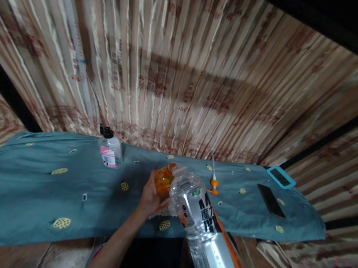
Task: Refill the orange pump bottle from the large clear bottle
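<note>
Orange cap (163, 179): gripped by left hand (150, 197), partly covered.
Clear bottle (209, 236): base cut off below.
Right hand: hidden; grip could not be told.

Glossy plastic bottle (209, 240) (clear) — matt cloth (41, 185)

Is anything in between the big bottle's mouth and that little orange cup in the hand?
Nothing visible. The big clear bottle is tilted with its mouth right at the small orange cup, which the left hand holds above the teal cloth. The right hand is almost wholly hidden beneath the bottle.
</note>
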`<action>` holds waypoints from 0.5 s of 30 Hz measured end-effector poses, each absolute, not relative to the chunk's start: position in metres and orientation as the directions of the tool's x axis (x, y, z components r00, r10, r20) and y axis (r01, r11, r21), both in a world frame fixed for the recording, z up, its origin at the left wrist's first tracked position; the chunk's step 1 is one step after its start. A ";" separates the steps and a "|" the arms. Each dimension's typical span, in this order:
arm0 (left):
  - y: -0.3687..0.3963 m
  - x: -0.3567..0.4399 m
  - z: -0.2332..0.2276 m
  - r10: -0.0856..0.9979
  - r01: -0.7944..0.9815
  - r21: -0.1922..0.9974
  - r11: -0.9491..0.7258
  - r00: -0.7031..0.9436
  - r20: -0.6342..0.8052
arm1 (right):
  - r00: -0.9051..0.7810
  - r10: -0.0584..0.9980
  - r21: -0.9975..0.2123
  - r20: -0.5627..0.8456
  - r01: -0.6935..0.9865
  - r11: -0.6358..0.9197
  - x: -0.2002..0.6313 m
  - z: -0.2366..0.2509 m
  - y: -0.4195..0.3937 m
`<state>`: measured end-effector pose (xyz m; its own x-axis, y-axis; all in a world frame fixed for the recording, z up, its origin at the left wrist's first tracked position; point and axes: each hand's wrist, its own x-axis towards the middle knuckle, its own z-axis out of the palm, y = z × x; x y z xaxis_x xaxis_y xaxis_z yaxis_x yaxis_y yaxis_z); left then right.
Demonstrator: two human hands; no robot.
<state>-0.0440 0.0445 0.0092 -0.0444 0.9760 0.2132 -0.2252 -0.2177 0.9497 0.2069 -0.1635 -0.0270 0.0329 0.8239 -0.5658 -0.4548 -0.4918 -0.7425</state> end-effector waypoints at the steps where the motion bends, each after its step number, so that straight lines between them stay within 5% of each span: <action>1: 0.044 -0.044 0.010 0.977 -0.207 0.955 -0.213 -0.045 0.208 | 0.019 0.825 -0.741 -0.564 -0.453 -0.496 0.209 -0.026 -0.163; 6: 0.045 -0.045 0.010 0.983 -0.185 0.965 -0.185 -0.038 0.181 | -0.025 0.817 -0.730 -0.576 -0.433 -0.528 0.201 -0.015 -0.166; 11: 0.044 -0.043 0.012 0.988 -0.265 0.952 -0.152 -0.018 0.152 | 0.140 0.882 -0.825 -0.450 -0.444 -0.351 0.158 0.000 -0.159; 15: 0.045 -0.042 0.012 0.988 -0.307 0.939 -0.156 -0.033 0.153 | -0.208 0.773 -0.718 -0.599 -0.288 -0.634 0.161 0.000 -0.137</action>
